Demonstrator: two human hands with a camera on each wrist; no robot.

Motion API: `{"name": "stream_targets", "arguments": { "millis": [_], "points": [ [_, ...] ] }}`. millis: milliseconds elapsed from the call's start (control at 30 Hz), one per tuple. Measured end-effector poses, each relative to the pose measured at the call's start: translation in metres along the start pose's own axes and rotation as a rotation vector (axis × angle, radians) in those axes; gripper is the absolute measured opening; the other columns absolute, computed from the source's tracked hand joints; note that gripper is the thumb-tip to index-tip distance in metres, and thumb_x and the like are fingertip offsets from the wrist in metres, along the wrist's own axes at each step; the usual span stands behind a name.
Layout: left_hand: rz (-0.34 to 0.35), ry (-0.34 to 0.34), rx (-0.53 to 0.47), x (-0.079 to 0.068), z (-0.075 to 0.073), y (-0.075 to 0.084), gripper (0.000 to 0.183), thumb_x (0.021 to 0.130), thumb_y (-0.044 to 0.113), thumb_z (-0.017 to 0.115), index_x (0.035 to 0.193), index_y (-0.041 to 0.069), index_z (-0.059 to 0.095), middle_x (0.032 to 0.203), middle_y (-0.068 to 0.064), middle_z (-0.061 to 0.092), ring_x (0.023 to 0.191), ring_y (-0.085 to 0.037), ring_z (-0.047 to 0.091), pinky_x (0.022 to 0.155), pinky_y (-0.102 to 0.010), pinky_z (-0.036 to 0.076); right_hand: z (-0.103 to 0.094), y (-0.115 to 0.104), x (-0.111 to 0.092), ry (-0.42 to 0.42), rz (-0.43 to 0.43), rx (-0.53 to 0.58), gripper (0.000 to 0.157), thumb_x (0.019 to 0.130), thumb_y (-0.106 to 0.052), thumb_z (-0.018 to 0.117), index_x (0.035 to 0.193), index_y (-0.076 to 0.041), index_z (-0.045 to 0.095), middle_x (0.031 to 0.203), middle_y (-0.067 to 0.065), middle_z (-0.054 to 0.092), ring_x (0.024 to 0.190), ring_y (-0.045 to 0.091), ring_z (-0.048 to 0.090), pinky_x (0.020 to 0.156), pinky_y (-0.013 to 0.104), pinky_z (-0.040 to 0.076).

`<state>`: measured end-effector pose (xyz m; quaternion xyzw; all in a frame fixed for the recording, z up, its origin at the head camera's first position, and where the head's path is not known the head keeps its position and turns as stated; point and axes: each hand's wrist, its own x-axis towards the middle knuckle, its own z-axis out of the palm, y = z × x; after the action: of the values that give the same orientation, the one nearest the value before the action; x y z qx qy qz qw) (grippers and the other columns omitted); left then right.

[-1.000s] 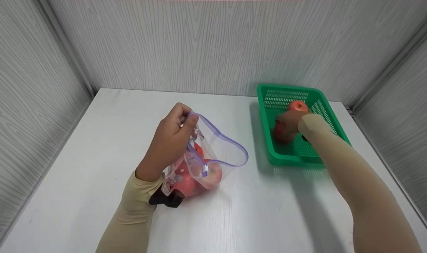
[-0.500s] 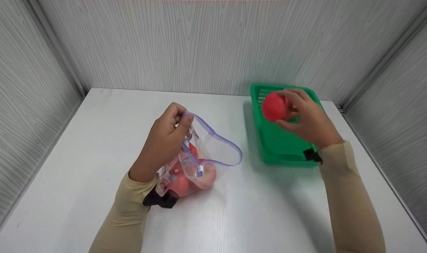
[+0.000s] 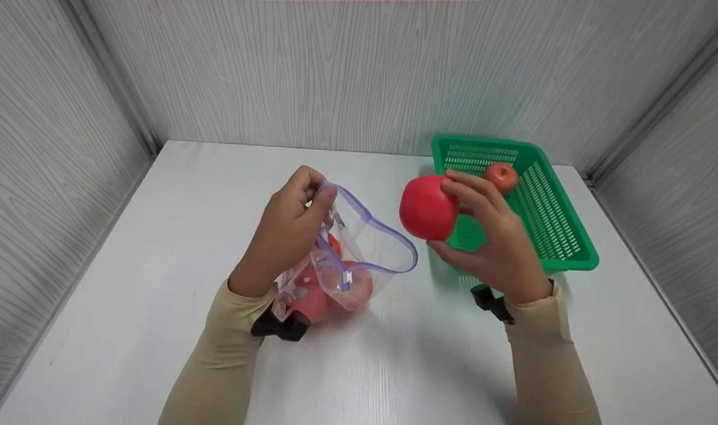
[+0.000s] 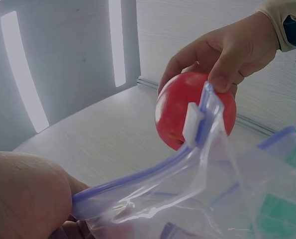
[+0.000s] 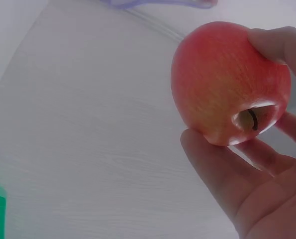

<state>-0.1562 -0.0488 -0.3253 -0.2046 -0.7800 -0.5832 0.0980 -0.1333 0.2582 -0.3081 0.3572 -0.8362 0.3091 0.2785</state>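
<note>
My left hand (image 3: 288, 230) pinches the rim of a clear zipper bag (image 3: 388, 251) edged in purple, its mouth spread wide toward the right. Inside the bag several red apples (image 3: 312, 298) rest at the bottom, seen through the plastic. My right hand (image 3: 495, 242) grips a red apple (image 3: 428, 208) between thumb and fingers, up in the air just right of the bag's mouth. In the right wrist view the held apple (image 5: 227, 82) shows its stem hollow. A white slider (image 4: 191, 124) sits on the bag's zipper in the left wrist view, overlapping the apple.
A green plastic basket (image 3: 577, 262) stands at the back right of the white table (image 3: 176, 248), with another apple (image 3: 501, 177) in its far part. Grey wood-grained panels (image 3: 347, 71) enclose the table at the back and sides.
My right hand has taken an apple from the green basket and carried it up and left toward the bag's mouth. My left hand keeps its grip on the bag's rim.
</note>
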Motion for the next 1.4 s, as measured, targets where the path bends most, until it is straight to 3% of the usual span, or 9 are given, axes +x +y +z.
{"name": "stream_targets", "arguments": {
  "millis": [167,367,1100,1400],
  "points": [
    [-0.014,-0.003,0.021,-0.005,-0.004,-0.001,0.021,0.108,0.029,0.055,0.108,0.008,0.051,0.090,-0.006,0.059,0.079,-0.019,0.057,0.069,-0.031,0.048,0.008,-0.010,-0.003,-0.035,-0.027,-0.034,0.087,0.069,-0.007,0.097,0.144,-0.008,0.054,0.148,0.010,0.053,0.130,0.027,0.057,0.096,0.035,0.056],
    [-0.004,-0.031,0.014,-0.002,0.002,0.000,0.021,0.109,0.030,0.054,0.110,0.009,0.051,0.091,-0.006,0.058,0.083,-0.019,0.061,0.073,-0.034,0.053,0.003,-0.014,-0.006,-0.104,-0.078,-0.111,0.089,0.064,-0.012,0.100,0.143,-0.011,0.058,0.143,0.011,0.058,0.119,0.030,0.066,0.088,0.051,0.059],
    [0.016,-0.025,0.000,0.001,0.000,0.001,0.025,0.109,0.033,0.053,0.109,0.008,0.052,0.088,-0.005,0.059,0.081,-0.019,0.061,0.073,-0.035,0.050,0.004,-0.015,-0.005,-0.081,-0.084,-0.120,0.089,0.064,-0.015,0.101,0.142,-0.011,0.058,0.142,0.010,0.060,0.118,0.029,0.067,0.087,0.052,0.059],
    [0.004,-0.022,-0.007,0.001,-0.001,0.002,0.024,0.109,0.032,0.053,0.108,0.009,0.052,0.087,-0.005,0.059,0.081,-0.019,0.062,0.074,-0.036,0.051,0.007,-0.018,-0.004,-0.010,-0.101,-0.165,0.086,0.064,-0.016,0.100,0.140,-0.010,0.060,0.140,0.011,0.061,0.118,0.030,0.066,0.088,0.052,0.059]
  ]
}}
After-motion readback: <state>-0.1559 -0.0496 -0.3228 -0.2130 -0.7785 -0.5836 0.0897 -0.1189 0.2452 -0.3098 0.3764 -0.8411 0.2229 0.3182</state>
